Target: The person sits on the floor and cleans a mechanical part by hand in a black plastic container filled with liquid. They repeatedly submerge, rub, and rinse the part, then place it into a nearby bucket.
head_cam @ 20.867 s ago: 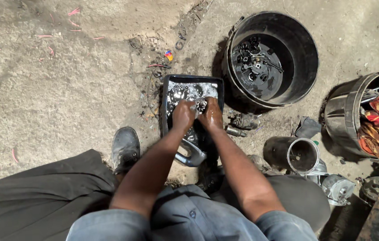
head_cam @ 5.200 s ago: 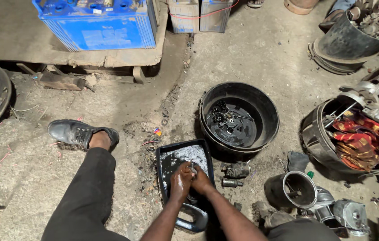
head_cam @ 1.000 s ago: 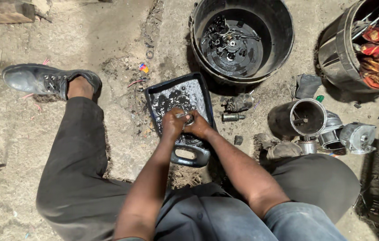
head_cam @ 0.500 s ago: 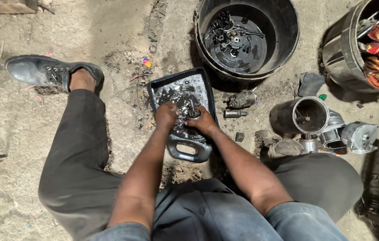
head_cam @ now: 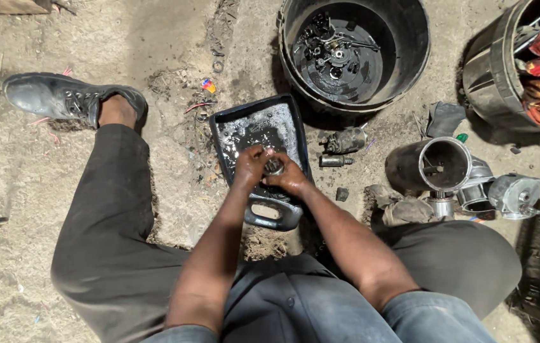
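Observation:
I sit on a dirt floor over a black cut-open jerrycan tray (head_cam: 228,121) holding foamy dark liquid. My left hand (head_cam: 249,166) and my right hand (head_cam: 289,178) meet over the tray's near end. Between them they grip a small round metal part (head_cam: 274,167), wet and grey. The tray's handle (head_cam: 274,216) points toward me, just under my wrists. A small cylindrical metal part (head_cam: 345,141) and a short metal piece (head_cam: 333,161) lie on the ground right of the tray.
A black bucket (head_cam: 410,70) with dark liquid and metal parts stands behind the tray. A metal cylinder housing (head_cam: 429,166) and grey motor parts (head_cam: 514,194) lie to the right. A drum with coloured rags (head_cam: 492,76) is far right. My left shoe (head_cam: 60,95) rests at left.
My hands have shifted slightly nearer and rightward over the tray, still working the small part. The view has moved a little.

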